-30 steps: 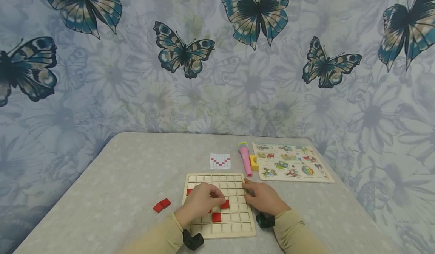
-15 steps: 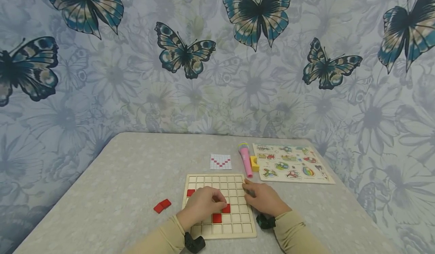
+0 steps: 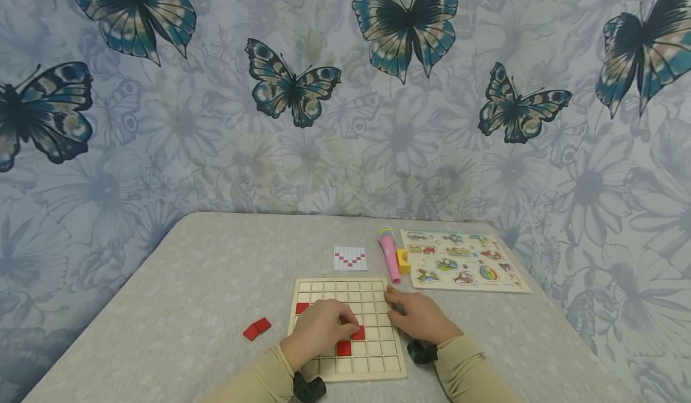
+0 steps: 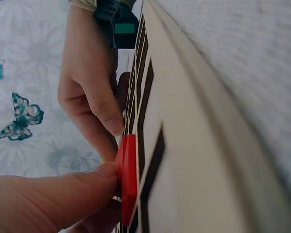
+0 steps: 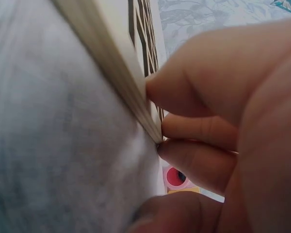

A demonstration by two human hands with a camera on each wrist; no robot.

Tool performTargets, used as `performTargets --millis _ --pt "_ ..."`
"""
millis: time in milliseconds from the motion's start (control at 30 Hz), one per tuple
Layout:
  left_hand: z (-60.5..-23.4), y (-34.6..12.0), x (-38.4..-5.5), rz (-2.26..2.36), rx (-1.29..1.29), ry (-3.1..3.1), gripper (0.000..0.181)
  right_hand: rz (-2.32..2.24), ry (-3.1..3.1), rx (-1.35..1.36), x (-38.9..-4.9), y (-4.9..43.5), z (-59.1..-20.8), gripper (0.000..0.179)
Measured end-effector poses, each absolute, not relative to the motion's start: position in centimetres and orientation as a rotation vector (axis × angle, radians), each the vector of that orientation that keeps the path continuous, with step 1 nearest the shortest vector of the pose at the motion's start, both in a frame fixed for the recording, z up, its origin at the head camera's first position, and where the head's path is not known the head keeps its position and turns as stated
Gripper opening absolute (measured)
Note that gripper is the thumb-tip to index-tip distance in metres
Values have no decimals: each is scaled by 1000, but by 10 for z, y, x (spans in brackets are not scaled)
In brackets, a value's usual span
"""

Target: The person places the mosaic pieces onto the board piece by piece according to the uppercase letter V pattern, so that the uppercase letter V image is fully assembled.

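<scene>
In the head view, a pale wooden grid board (image 3: 372, 367) lies on the table. My left hand (image 3: 320, 330) reaches over it and pinches a red square tile (image 3: 358, 333) at one of its cells. The left wrist view shows thumb and fingertips against this tile (image 4: 128, 179), low at the grid. Another red tile (image 3: 344, 348) lies in a cell nearer me, and one more red tile (image 3: 302, 308) sits at the board's left side. My left hand hides the cells between. My right hand (image 3: 421, 316) holds the board's right edge, its fingers (image 5: 199, 128) touching the rim.
Two loose red tiles (image 3: 257, 329) lie left of the board. Behind it is a pattern card (image 3: 349, 258) with a red V. A pink toy microphone (image 3: 390, 256), a yellow block (image 3: 403, 261) and a picture puzzle board (image 3: 466, 262) stand at the back right.
My left hand has shifted slightly toward me, and the pinched red tile has moved down a little on the grid. My right hand stays at the board's edge.
</scene>
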State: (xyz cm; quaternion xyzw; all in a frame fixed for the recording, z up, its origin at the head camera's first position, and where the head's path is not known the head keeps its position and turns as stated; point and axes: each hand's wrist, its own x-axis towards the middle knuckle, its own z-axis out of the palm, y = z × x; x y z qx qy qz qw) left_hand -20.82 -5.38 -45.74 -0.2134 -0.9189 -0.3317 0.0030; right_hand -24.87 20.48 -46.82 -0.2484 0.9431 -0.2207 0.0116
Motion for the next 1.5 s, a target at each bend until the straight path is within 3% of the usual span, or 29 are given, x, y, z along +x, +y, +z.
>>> performTargets --millis 500,767,1000,1267,1500 --pt "-452 -73 -208 -1117 -618 -2855 7 -648 2944 -764 -250 200 -468 49" --pt "-433 -157 -214 -1157 -390 -2852 19 -644 2953 -771 -249 197 -470 48" --pt "-461 -233 -217 -1067 -107 -2835 29 -635 2955 -748 -248 198 -463 48" --pt "-473 -242 -219 -1111 -200 -2929 30 -664 2955 -716 -248 204 -460 48" --pt "-470 -242 -214 -1009 -311 -2978 51 -706 2952 -718 -248 202 -465 47"
